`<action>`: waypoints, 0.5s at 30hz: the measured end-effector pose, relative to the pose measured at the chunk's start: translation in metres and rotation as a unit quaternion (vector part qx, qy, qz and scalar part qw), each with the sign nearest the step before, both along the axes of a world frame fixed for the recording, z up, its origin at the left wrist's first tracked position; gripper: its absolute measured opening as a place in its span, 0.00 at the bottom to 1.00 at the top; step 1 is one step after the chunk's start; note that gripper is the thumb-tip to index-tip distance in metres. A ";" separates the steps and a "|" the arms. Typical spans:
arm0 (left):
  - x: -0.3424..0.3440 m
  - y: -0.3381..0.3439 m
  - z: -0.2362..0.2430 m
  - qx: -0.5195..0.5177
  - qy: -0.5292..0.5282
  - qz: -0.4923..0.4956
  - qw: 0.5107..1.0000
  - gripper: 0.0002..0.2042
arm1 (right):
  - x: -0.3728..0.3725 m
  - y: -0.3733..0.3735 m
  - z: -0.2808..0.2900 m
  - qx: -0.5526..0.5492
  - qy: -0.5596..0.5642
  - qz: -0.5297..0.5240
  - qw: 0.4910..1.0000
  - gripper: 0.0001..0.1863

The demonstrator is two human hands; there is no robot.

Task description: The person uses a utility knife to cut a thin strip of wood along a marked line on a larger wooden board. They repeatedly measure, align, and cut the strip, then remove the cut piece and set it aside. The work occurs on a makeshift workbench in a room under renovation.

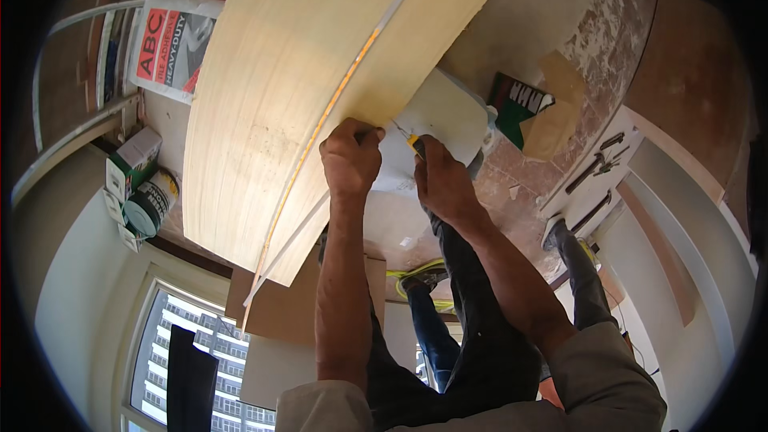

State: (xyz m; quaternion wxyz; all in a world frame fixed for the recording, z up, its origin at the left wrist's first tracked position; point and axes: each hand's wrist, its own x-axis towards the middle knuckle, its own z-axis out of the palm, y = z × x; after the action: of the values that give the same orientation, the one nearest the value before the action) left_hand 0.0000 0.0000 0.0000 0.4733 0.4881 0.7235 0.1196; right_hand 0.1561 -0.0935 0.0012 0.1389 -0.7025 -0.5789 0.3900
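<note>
A large pale wooden sheet (248, 88) lies across the upper middle, with a long narrow orange-and-silver strip (340, 80) along it. Another thin pale strip (284, 260) runs diagonally toward my left hand. My left hand (348, 156) is closed at the sheet's right edge, fingertips pinched; what they hold is too small to make out. Just right of it, my right hand (444, 176) grips a yellow utility knife (414, 142), its thin tip pointing up-left beside the sheet's edge. A white surface (444, 108) shows under that edge, behind both hands.
A printed bag (172, 48) and a green-labelled can (150, 204) sit left. A torn carton (552, 132) lies right, near a white panel with dark tools (586, 172). Other people's legs (436, 336) (576, 272) show below and right. A window (192, 320) is lower left.
</note>
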 end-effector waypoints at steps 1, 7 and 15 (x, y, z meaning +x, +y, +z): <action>0.000 -0.001 0.001 0.006 0.000 0.003 1.000 0.07 | 0.000 0.000 0.001 -0.004 0.000 0.001 1.000 0.20; 0.000 0.003 0.004 0.007 0.009 0.007 1.000 0.06 | -0.002 0.005 0.003 -0.013 0.013 0.000 1.000 0.20; 0.002 0.002 0.001 0.018 0.003 0.007 1.000 0.06 | -0.008 0.009 0.007 -0.047 -0.029 0.009 0.998 0.18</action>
State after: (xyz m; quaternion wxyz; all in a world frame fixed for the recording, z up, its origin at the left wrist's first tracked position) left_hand 0.0017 0.0020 0.0014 0.4611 0.4918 0.7263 0.1341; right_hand 0.1479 -0.0844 0.0081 0.0851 -0.7138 -0.5700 0.3979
